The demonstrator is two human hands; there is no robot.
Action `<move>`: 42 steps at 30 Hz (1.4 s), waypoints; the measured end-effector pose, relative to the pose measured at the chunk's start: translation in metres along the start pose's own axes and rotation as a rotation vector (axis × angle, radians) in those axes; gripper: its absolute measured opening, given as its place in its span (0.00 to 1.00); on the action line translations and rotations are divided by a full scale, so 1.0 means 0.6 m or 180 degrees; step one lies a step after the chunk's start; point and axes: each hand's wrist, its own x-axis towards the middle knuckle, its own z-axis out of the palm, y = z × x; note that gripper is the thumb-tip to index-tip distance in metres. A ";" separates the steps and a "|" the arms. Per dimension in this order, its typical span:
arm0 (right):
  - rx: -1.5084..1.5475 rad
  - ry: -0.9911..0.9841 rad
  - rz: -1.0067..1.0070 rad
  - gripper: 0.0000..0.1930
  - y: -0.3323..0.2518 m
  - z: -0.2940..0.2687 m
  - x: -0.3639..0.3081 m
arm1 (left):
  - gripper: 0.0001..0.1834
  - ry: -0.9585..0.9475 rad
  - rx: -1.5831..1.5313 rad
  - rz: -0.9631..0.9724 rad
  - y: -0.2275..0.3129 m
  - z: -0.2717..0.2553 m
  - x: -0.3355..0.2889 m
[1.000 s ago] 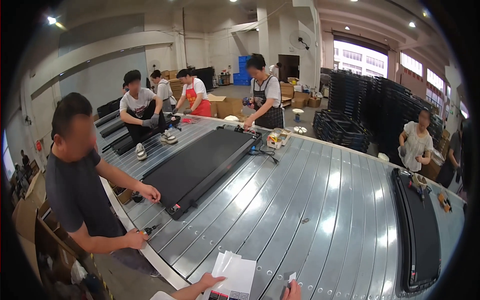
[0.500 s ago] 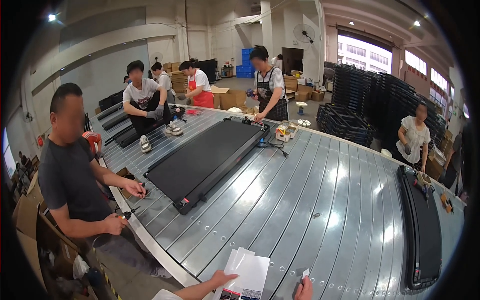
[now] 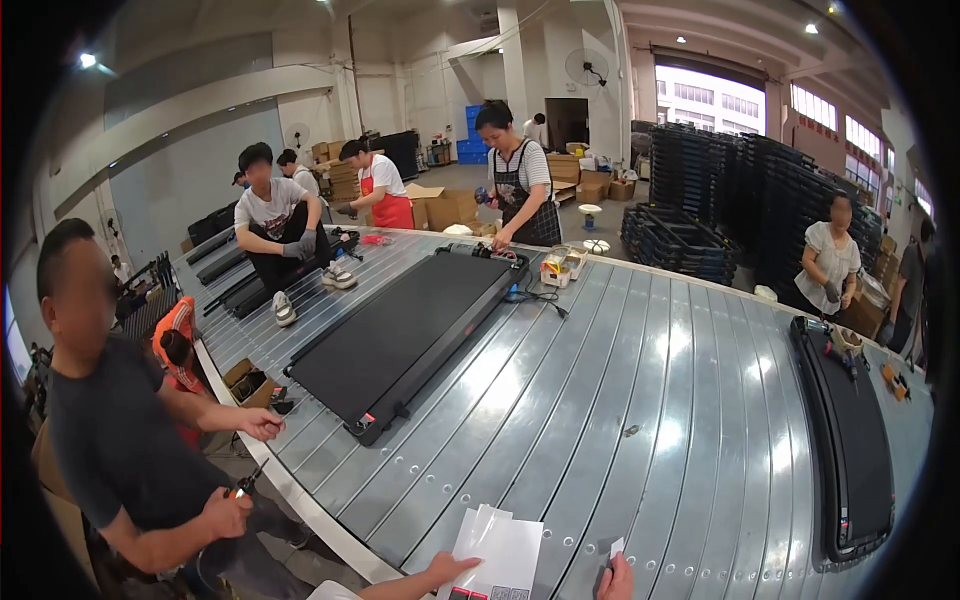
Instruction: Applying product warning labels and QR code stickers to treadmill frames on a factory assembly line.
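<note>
My left hand (image 3: 448, 570) pinches the left edge of a small stack of white label sheets (image 3: 512, 548), with red, black and white printed patches along the bottom. A clear, glossy film seems to lie over part of the stack. To its right, my right hand (image 3: 617, 580) holds a small white label (image 3: 616, 547) between thumb and fingers. Both hands are over the near edge of the slatted metal table (image 3: 560, 430). Farther off on the table, apart from my hands, lies a black treadmill deck (image 3: 400, 335) with a small red-and-white label on its near corner.
At the left, a co-worker (image 3: 130, 430) grips a power driver (image 3: 243, 488). Another co-worker (image 3: 518, 185) leans over the deck's far end; one (image 3: 285, 215) sits on the table. A second treadmill deck (image 3: 845, 440) lies right. A parts tray (image 3: 563, 265) stands near a cable (image 3: 545, 298).
The view has shifted slightly. The co-worker at the left has moved left and lower with the driver, and a person in orange shows more behind. My hands keep nearly the same grip.
</note>
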 end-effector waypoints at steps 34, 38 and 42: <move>0.0017 -0.0001 -0.0229 0.20 -0.014 0.002 -0.012 | 0.36 -0.0005 0.0273 0.0313 0.010 -0.025 -0.010; 0.0219 0.0007 -0.0152 0.20 -0.007 -0.014 0.000 | 0.33 0.0257 0.0578 -0.0020 0.090 -0.021 -0.053; 0.0255 -0.0278 0.0028 0.20 0.006 -0.028 -0.004 | 0.39 0.0771 0.0898 0.0261 0.028 0.025 -0.042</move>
